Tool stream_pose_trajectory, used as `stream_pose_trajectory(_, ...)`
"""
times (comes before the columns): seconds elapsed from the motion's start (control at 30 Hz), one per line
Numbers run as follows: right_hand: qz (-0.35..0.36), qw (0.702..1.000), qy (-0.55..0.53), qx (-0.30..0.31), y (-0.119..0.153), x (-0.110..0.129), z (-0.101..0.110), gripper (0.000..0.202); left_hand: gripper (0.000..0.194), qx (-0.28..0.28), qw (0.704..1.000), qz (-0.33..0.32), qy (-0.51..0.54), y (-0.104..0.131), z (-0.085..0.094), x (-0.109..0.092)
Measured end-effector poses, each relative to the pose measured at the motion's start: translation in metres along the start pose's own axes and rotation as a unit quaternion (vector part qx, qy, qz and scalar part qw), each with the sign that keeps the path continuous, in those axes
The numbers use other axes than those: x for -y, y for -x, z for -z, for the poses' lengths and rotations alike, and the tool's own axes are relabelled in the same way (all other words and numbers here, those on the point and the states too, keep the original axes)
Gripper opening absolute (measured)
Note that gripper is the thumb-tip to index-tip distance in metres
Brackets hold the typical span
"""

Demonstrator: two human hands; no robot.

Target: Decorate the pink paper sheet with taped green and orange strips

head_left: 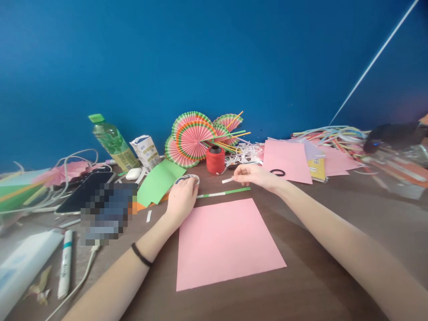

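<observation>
A person's right hand (249,174) pinches a short white strip (227,180) by one end; its free end points toward the left hand (182,198). That hand's fingers bend close together over a pale-rimmed roll (185,178); whether they grip it is unclear. Nearer the body than both hands lies a pink sheet (227,245). A light fingertip hold, well back from the free end, should limit creasing.

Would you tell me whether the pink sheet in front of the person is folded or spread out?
Spread out: the pink sheet lies flat on the table, with no crease or folded-over layer showing.
</observation>
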State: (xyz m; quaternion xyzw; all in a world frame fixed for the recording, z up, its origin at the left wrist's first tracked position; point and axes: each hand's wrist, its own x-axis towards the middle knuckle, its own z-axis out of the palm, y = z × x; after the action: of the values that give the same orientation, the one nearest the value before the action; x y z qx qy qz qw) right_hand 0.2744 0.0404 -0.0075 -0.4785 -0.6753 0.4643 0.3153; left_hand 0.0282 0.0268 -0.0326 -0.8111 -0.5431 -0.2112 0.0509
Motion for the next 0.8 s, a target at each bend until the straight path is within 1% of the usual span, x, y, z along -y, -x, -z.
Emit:
stream_pose_trajectory(0.07,-0.039,0.999,0.010,0.007,0.002,0.002,0.008,0.025,0.023,-0.001,0.999,-0.001,-0.051,0.000,-0.001,0.002)
stream_pose_trajectory(0.13,-0.079,0.997,0.017,0.018,0.003,0.003,0.014,0.024,0.025,-0.010,0.997,0.005,-0.082,0.001,-0.001,0.002)
stream_pose_trajectory(0.2,-0.110,0.993,0.024,0.038,0.003,0.001,0.019,0.023,0.029,-0.024,0.996,-0.008,-0.087,0.001,0.001,-0.003)
stream_pose_trajectory(0.23,-0.122,0.991,0.027,0.046,0.003,-0.002,0.021,0.023,0.030,-0.023,0.997,-0.029,-0.074,0.002,0.001,-0.007)
stream_pose_trajectory(0.27,-0.132,0.989,0.029,0.052,0.002,-0.004,0.021,0.023,0.031,-0.012,0.997,-0.061,-0.048,0.003,0.001,-0.011)
stream_pose_trajectory(0.3,-0.142,0.988,0.028,0.054,0.002,-0.007,0.022,0.022,0.033,0.012,0.995,-0.102,-0.010,0.004,0.001,-0.016)
stream_pose_trajectory(0.37,-0.156,0.986,0.020,0.050,0.001,-0.013,0.021,0.021,0.037,0.073,0.981,-0.168,0.066,0.008,-0.001,-0.025)
stream_pose_trajectory(0.4,-0.160,0.986,0.016,0.046,0.001,-0.015,0.020,0.020,0.040,0.104,0.973,-0.185,0.090,0.011,-0.002,-0.029)
stream_pose_trajectory(0.47,-0.168,0.985,0.011,0.039,0.000,-0.018,0.018,0.020,0.044,0.146,0.964,-0.190,0.113,0.014,-0.006,-0.034)
stream_pose_trajectory(0.53,-0.174,0.984,0.011,0.037,0.000,-0.020,0.017,0.021,0.045,0.166,0.961,-0.187,0.117,0.017,-0.009,-0.035)
stream_pose_trajectory(0.8,-0.192,0.981,0.012,0.033,-0.002,-0.027,0.019,0.020,0.047,0.179,0.962,-0.190,0.087,0.018,-0.012,-0.033)
